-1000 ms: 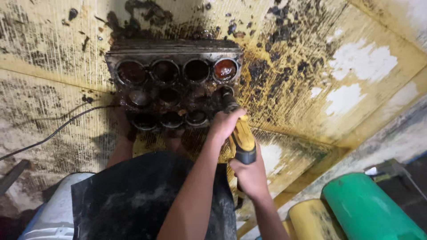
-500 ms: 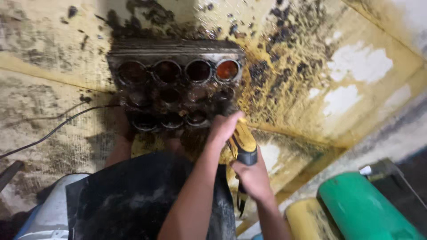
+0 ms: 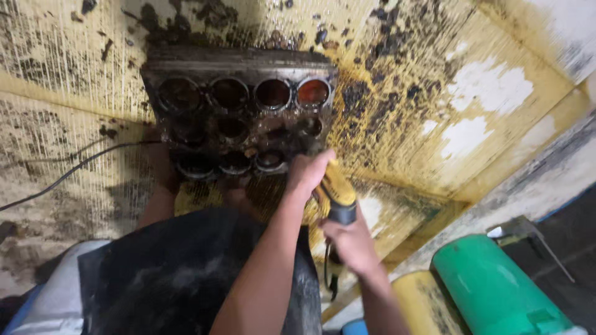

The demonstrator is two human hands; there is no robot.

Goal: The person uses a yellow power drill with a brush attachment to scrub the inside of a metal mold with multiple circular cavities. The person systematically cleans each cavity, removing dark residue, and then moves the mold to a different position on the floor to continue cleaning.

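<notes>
Unmoved, both hands [image 3: 329, 205] grip yellow power tool [image 3: 335, 192].

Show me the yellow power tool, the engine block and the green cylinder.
yellow power tool [image 3: 337, 193], head view, on its yellow body.
engine block [image 3: 239, 62], head view, on its top face.
green cylinder [image 3: 490, 285], head view, on its curved side.

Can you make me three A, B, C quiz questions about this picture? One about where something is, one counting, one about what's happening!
1. Where is the green drum? A lower right; B top left; C in a hand.
2. How many round holes are in the engine block's top row? A two; B four; C nine.
3. The yellow power tool is: A lying alone; B held in both hands; C hanging up.
Answers: 1 A, it sits in the lower right corner. 2 B, four holes line the top. 3 B, the left hand and right hand both wrap it.
</notes>
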